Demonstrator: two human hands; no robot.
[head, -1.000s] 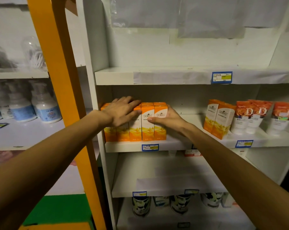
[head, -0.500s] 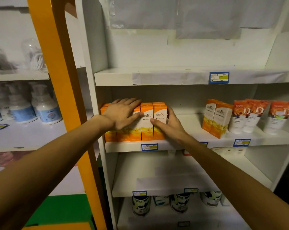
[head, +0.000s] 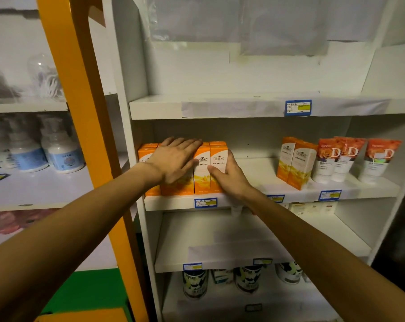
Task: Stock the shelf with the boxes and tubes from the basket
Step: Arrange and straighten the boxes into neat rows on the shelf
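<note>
Orange boxes (head: 205, 168): a tight upright row of tall, narrow cardboard cartons, orange at top and bottom with a white band and printed logo, standing at the front left of the middle shelf, directly under and between both hands.
Left hand (head: 173, 159): laid flat, fingers spread and extended, palm pressing on the front faces and upper edges of the left cartons; it grips nothing.
Right hand (head: 229, 175): cupped against the right end of the row, thumb lying across the front of the last carton, fingers reaching behind its side; it braces the row rather than closing round a single box.
Shelf (head: 255, 196): smooth white painted board with blue-edged price tags on its front lip, one just below the hands.
Second box pair (head: 294, 161): two matching cartons to the right of the right hand, well apart from it, turned at an angle.
Tubes (head: 357, 156): three soft plastic squeeze tubes, orange tops with a large "D" and white lower bodies, standing cap-down further right of that pair.
Lower shelves: the board below the hands is bare white; further beneath it stand dark round tins (head: 194, 283).
Orange post (head: 85, 126): a glossy flat upright left of the left forearm.
Pump bottles (head: 59, 149): blurred translucent bottles with blue labels, far left of the left hand.
</note>
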